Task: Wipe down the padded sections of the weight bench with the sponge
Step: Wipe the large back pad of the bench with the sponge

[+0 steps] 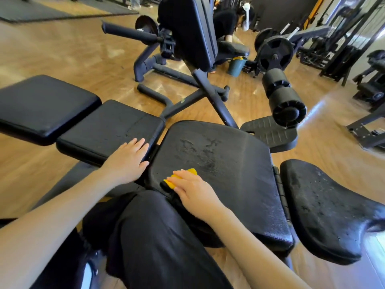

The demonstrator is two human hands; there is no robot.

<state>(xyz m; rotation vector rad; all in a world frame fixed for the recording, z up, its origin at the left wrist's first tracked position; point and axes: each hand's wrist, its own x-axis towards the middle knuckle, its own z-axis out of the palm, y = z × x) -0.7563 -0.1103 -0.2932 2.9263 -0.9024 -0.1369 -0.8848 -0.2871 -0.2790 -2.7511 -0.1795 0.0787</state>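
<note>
The sponge (180,178) lay on the near left corner of the large middle pad (225,172), under the right hand (192,189), whose fingers were held together and lay flat over it, pressing it down. Most of the pad stretched away forward and to the right of the fingers, with wet streaks at its centre. The left hand (128,160) rested on the neighbouring pad (108,130), fingers straight and slightly spread, apparently bracing. The right hand was plainly nearer the unwiped area.

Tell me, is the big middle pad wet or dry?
Wet: the pad shows dark damp streaks beyond the sponge.
</note>
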